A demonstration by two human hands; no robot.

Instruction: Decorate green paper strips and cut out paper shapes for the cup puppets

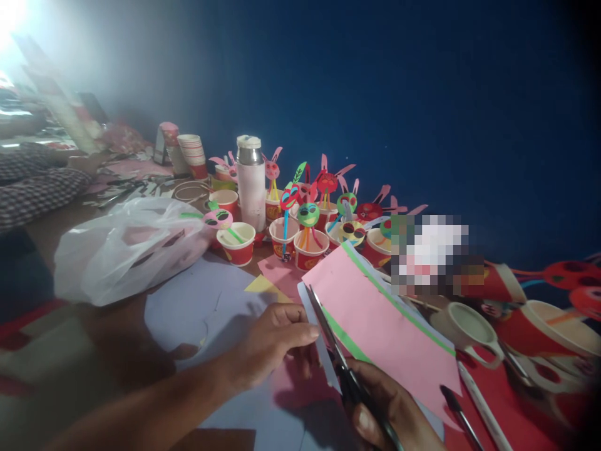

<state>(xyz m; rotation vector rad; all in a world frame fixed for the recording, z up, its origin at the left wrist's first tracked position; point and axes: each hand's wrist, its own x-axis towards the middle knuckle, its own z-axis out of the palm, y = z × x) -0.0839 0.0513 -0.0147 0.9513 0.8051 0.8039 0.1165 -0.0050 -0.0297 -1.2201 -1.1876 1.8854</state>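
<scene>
My left hand pinches the near left edge of a stack of paper sheets, pink on top with green and white edges showing beneath. My right hand is closed round the handles of black scissors, whose blades point up and away along the left edge of the pink sheet, right beside my left thumb. The sheets are lifted and tilted above a pale lilac sheet lying on the table.
Several red paper cups with paper bunny and fruit faces on sticks stand behind, around a white flask. A white plastic bag lies left. Pens and a white mug sit right. Another person's checked sleeve rests far left.
</scene>
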